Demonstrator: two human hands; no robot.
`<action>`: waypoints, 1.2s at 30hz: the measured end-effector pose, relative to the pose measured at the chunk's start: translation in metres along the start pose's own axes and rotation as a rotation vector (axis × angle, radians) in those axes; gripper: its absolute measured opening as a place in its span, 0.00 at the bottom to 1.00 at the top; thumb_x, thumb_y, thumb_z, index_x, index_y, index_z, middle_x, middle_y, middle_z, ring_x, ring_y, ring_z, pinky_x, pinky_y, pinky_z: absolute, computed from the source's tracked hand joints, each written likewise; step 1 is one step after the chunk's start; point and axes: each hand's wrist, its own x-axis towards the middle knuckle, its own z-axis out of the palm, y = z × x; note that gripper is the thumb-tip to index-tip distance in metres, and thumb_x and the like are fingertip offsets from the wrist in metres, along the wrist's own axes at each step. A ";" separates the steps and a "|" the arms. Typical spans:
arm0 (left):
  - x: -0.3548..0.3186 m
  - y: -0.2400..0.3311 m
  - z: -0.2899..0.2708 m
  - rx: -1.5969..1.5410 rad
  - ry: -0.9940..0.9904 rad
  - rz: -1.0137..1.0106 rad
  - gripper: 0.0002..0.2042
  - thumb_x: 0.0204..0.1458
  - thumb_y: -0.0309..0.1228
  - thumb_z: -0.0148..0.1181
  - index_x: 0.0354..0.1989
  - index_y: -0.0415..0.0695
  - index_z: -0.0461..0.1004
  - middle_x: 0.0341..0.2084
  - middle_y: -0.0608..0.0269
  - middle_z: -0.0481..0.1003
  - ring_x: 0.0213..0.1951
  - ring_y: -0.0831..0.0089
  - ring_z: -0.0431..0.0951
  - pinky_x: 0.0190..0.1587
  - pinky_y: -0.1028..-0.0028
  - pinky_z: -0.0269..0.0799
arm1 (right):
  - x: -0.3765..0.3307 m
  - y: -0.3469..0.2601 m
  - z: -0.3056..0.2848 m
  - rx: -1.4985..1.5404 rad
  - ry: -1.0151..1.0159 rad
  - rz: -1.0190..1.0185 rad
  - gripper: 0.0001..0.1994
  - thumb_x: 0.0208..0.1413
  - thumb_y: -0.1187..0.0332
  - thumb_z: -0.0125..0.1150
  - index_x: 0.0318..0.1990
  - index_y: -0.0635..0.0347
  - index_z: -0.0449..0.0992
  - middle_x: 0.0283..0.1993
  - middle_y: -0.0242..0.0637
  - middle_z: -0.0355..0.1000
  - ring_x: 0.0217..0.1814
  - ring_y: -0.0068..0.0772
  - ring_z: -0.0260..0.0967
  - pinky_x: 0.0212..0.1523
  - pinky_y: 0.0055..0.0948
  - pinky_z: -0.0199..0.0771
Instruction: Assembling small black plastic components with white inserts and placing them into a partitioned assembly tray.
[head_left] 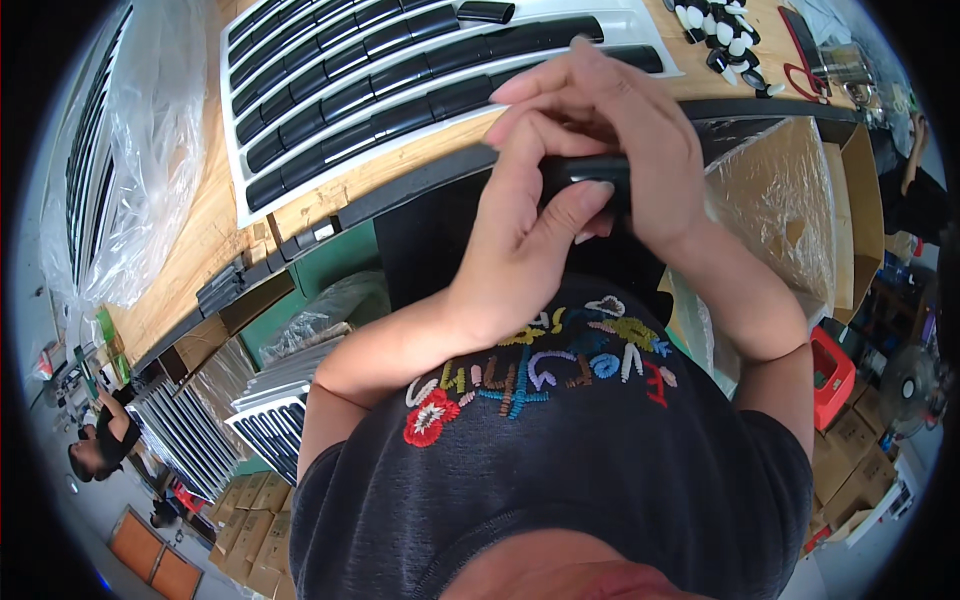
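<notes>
My left hand (525, 215) and my right hand (645, 140) meet in front of my chest, both closed round a glossy black tube-like piece (585, 175). The left thumb presses along its near side, while the right fingers arch over the top. Much of the piece is covered, so its ends cannot be made out. Just beyond my hands lies a white tray (645, 25) on the wooden workbench, filled with rows of similar glossy black pieces (440, 62). One loose black piece (487, 12) rests across the rows at the far side.
Small black and white caps (722, 32) lie heaped at the far right, near red-handled scissors (800, 82). Clear plastic (150, 130) covers trays on the left. An open cardboard box lined with plastic (775, 190) stands below the bench's right edge. Other people work farther off on both sides.
</notes>
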 end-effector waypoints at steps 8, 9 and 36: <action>0.022 -0.018 -0.019 0.028 -0.029 0.003 0.09 0.64 0.23 0.47 0.52 0.39 0.64 0.48 0.62 0.68 0.41 0.81 0.72 0.43 0.80 0.71 | 0.008 0.027 -0.005 -0.099 0.244 -0.019 0.27 0.70 0.50 0.37 0.44 0.66 0.76 0.37 0.39 0.75 0.41 0.26 0.73 0.46 0.23 0.72; 0.031 -0.017 -0.022 0.030 -0.002 0.034 0.09 0.64 0.23 0.48 0.51 0.39 0.65 0.46 0.62 0.70 0.37 0.80 0.70 0.42 0.78 0.69 | 0.005 0.025 -0.011 -0.174 0.262 -0.147 0.20 0.68 0.55 0.47 0.45 0.64 0.76 0.38 0.32 0.72 0.40 0.20 0.70 0.44 0.20 0.71; 0.143 0.024 -0.098 1.353 0.047 0.463 0.16 0.51 0.23 0.64 0.47 0.41 0.68 0.38 0.53 0.75 0.41 0.61 0.76 0.47 0.68 0.70 | 0.053 0.071 -0.145 -1.056 0.679 -0.519 0.17 0.62 0.59 0.56 0.45 0.67 0.77 0.40 0.49 0.76 0.41 0.45 0.73 0.46 0.35 0.70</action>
